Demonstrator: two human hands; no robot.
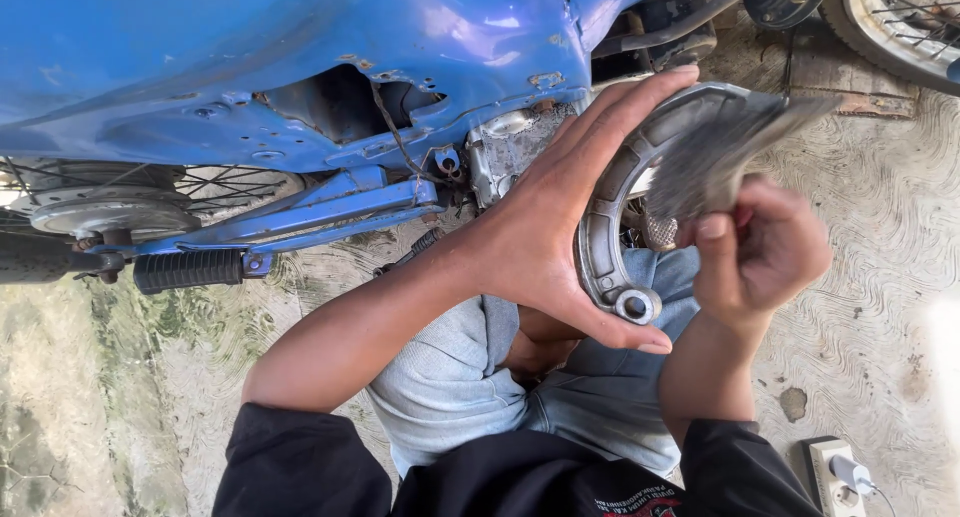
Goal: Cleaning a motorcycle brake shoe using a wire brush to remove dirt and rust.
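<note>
Brake shoe (610, 217) spans left hand (560, 227); right hand (760, 257) rubs sandpaper (720, 152) on it.

Brake shoe and abrasive sheet, held above the lap.

The brake shoe (607, 239) is a curved half-ring of grey cast metal with a round eyelet at its lower end; it stands roughly upright, its arc bulging left, spanned end to end between the left thumb and fingers. A grey sheet of sandpaper (712, 155), motion-blurred, lies against the shoe's upper outer face, tilted up to the right, its lower edge pinched in the right hand.
</note>
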